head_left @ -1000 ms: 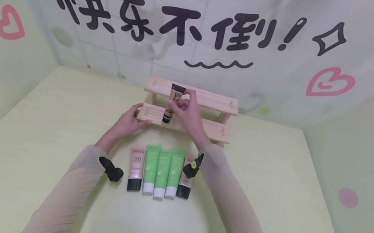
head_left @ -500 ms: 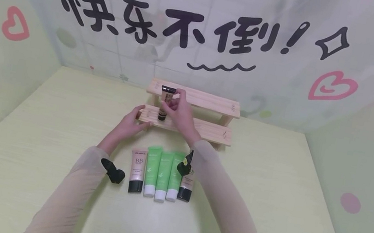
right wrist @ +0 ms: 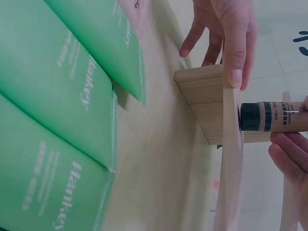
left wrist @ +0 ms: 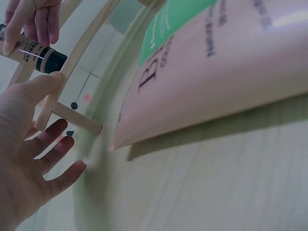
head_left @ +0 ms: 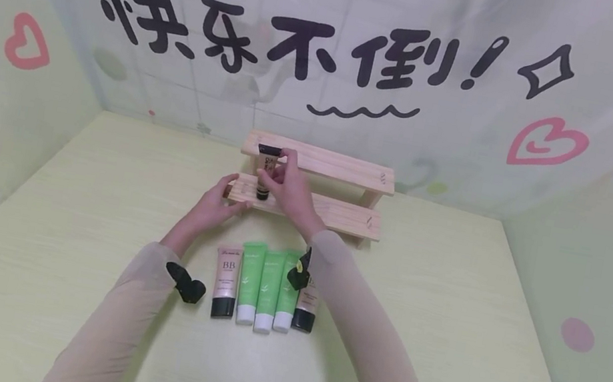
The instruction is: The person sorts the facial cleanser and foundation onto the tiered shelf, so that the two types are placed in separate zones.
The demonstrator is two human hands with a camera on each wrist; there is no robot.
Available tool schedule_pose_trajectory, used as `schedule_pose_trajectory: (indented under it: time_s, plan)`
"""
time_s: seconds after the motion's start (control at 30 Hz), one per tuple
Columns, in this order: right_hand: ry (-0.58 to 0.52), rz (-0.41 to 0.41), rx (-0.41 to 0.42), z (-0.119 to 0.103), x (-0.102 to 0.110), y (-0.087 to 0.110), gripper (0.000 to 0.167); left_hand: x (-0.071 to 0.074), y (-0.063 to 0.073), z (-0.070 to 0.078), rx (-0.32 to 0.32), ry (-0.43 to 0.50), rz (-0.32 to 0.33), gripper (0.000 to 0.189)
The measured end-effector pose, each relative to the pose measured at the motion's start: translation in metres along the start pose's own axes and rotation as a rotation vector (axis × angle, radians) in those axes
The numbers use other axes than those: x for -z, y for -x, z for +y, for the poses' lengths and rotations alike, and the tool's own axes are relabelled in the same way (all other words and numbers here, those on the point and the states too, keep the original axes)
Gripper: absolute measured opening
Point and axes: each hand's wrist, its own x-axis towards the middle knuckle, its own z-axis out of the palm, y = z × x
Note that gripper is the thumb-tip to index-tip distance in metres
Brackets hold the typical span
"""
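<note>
My right hand (head_left: pixel 295 194) pinches a small beige tube (head_left: pixel 267 161) with black ends between thumb and fingers. The tube stands upright, black cap down, at the left part of the lower step of a two-tier wooden stand (head_left: pixel 342 214). In the right wrist view its cap (right wrist: pixel 249 117) meets the step's surface. At the left end of that step, my left hand (head_left: pixel 209 207) holds the board, thumb (left wrist: pixel 48 84) on its top. The other fingers of the left hand spread loosely below, beside the stand's leg (left wrist: pixel 77 118).
In front of the stand lie several tubes in a row: a pink BB cream tube (head_left: pixel 227 276) at the left, green tubes (head_left: pixel 269 286) with white caps in the middle, another pink tube (head_left: pixel 308 303) at the right, partly behind the right wrist's camera. A wall (head_left: pixel 189 90) rises behind the stand.
My right hand has carried the beige tube leftward along the lower step and down onto it, near the left end. The left hand stays on the stand. The view has shifted slightly.
</note>
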Motion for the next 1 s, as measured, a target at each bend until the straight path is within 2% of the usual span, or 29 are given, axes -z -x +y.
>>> schedule_pose_trajectory:
  time_s: [0.67, 1.0]
  plan:
    - [0.031, -0.032, 0.0, 0.0024, -0.0007, 0.0018, 0.05, 0.0006, 0.0016, 0.003, 0.004, 0.012, -0.011, 0.083]
    - [0.036, -0.055, -0.031, 0.0028, 0.0016, 0.0026, 0.053, -0.0003, 0.0001, 0.0017, 0.008, 0.028, -0.008, 0.082]
